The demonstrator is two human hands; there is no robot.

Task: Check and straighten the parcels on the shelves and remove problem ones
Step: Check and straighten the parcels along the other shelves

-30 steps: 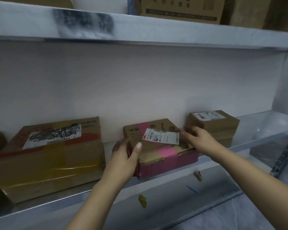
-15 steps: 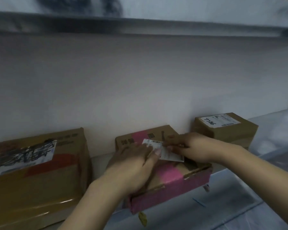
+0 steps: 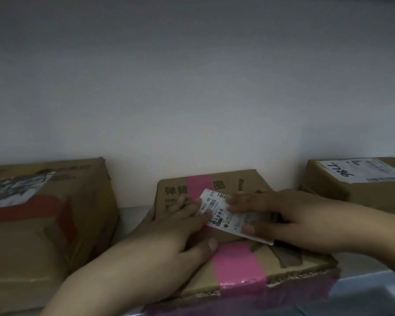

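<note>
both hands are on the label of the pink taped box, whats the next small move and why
Probably sweep the right hand along the label to press it flat while the left hand pins its left end. The label lies skewed on the box and its near right corner looks loose, though the dim picture leaves that unsure.

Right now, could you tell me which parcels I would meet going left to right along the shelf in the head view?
Large box with the scribbled-over label → pink-taped box → box with the handwritten number.
</note>
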